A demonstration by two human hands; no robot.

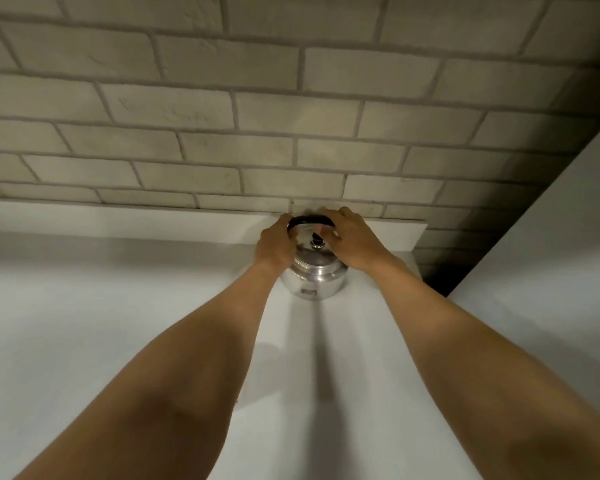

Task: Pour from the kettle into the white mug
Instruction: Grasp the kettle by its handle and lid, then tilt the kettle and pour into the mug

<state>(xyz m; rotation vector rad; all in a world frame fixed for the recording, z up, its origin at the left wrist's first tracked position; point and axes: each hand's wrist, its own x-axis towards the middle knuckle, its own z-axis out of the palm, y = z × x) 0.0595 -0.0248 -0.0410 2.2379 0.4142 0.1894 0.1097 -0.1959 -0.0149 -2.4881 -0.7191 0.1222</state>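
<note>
A shiny steel kettle (314,277) with a black hoop handle and a small lid knob stands on the white counter (84,306) close to the back wall. My left hand (276,245) wraps the left side of the kettle and its handle. My right hand (352,242) lies over the right side of the lid and handle. Both arms reach straight out from the bottom of the view. The kettle's spout is hidden by my hands. No white mug is in view.
A pale brick wall (291,98) rises behind the counter, above a low white upstand (153,221). A white panel or cabinet side (551,254) closes off the right, with a dark gap in the corner beside it.
</note>
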